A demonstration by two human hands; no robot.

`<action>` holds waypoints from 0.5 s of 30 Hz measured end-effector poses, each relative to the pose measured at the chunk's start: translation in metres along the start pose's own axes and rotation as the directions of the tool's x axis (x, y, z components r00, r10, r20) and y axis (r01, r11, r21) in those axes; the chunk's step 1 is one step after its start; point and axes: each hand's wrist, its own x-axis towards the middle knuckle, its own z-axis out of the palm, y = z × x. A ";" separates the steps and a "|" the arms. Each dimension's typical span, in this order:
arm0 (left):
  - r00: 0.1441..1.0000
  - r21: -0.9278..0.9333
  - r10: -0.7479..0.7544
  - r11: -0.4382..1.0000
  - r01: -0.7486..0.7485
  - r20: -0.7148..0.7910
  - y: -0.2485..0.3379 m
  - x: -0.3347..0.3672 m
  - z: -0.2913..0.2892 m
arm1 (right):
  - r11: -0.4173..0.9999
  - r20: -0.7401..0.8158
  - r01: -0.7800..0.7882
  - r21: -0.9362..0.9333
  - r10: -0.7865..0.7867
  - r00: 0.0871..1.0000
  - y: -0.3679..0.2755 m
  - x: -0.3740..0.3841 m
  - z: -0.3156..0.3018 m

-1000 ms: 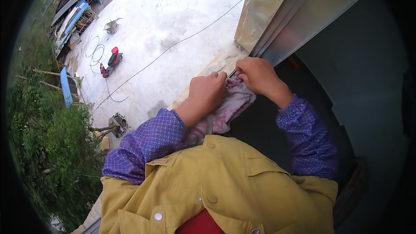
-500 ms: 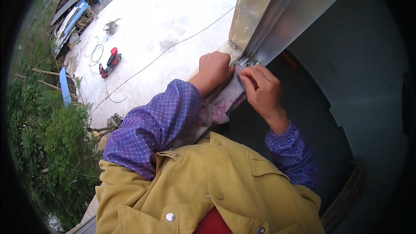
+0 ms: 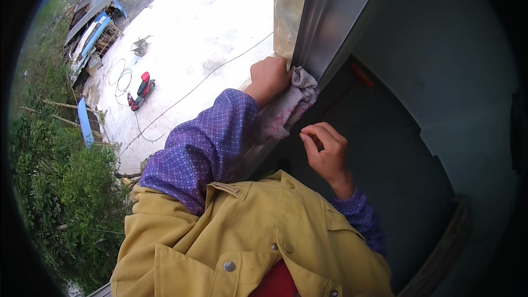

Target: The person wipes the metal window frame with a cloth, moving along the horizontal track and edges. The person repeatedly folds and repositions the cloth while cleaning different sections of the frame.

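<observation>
A greyish-pink cloth (image 3: 291, 104) lies bunched over the window track, against the foot of the metal window frame (image 3: 335, 22). My left hand (image 3: 269, 78) is closed at the cloth's outer side, gripping it; its fingertips are partly hidden. Apart from the cloth, on the room side, my right hand (image 3: 326, 151) hangs with thumb and forefinger pinched together. Whether anything small is between those fingers I cannot make out.
A stone-patterned wall edge (image 3: 289, 11) stands beside the frame. Far below outside are a pale yard (image 3: 192, 38), a red scooter (image 3: 142, 92), a wheelbarrow (image 3: 141, 47) and trees (image 3: 71, 187). Inside, a red-headed tool (image 3: 362, 75) lies on the dark floor (image 3: 379, 148).
My right hand has let go of the cloth and moved back toward my body. The cloth now bunches over the track end by the frame; my left hand stays at it. The view has shifted slightly.
</observation>
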 end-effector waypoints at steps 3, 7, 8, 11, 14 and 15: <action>0.995 0.026 0.028 0.999 -0.031 0.092 -0.008 -0.016 -0.016 | 0.997 -0.039 -0.073 0.015 0.074 0.997 0.003 -0.009 -0.008; 0.972 0.015 0.091 0.995 -0.096 0.218 -0.027 -0.041 -0.038 | 0.985 -0.052 -0.168 0.032 0.170 0.984 0.020 -0.024 -0.019; 0.967 -0.008 0.092 0.996 -0.092 0.236 -0.031 -0.043 -0.042 | 0.982 -0.045 -0.183 0.037 0.185 0.982 0.024 -0.027 -0.019; 0.970 -0.032 0.104 0.995 -0.100 0.222 -0.024 -0.029 -0.035 | 0.976 -0.042 -0.214 0.048 0.216 0.976 0.033 -0.031 -0.021; 0.991 -0.070 0.121 0.991 -0.117 0.052 -0.015 -0.012 -0.013 | 0.976 -0.033 -0.211 0.055 0.213 0.976 0.035 -0.025 -0.023; 0.993 -0.092 0.114 0.989 -0.115 -0.013 -0.011 -0.007 -0.011 | 0.978 -0.024 -0.204 0.055 0.205 0.978 0.034 -0.022 -0.025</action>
